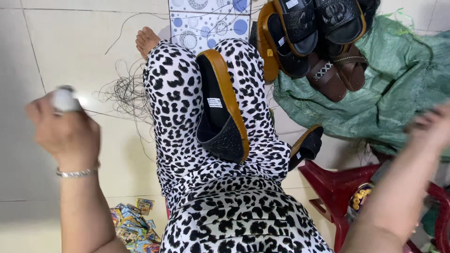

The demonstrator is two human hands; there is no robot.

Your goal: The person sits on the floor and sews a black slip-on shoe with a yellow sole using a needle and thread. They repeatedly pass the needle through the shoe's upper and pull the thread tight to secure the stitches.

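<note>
while the black sandal with the tan rim [220, 110] lies in the middle of the frame on the lap in leopard-print trousers [187, 140], both hands sit out at the edges, so it lies right of and slightly below the left hand [65, 129] and left of the right hand [429, 126]. its long axis runs from the upper middle of the frame, at the heel end, down and slightly right to the textured strap end. the left hand, at the left edge with a silver bracelet [77, 172] on the wrist, looks the nearer of the two, though neither touches the sandal. its grip is closed round a small pale object [65, 99] that sticks up above the fingers; blur keeps me from telling what it is. the right hand, at the right edge over the green sack [398, 89], is smeared by motion, and i cannot tell whether its grip is wide or narrow, nor whether it holds anything. a second black sandal [307, 145] rests just beside the right thigh, near a red plastic stool [335, 187]. more sandals [309, 37] are heaped at the upper right, thin dark threads [124, 91] lie loose on the tiled floor [70, 42] at upper left, and small colourful cards [133, 225] are scattered at the lower left.
</note>
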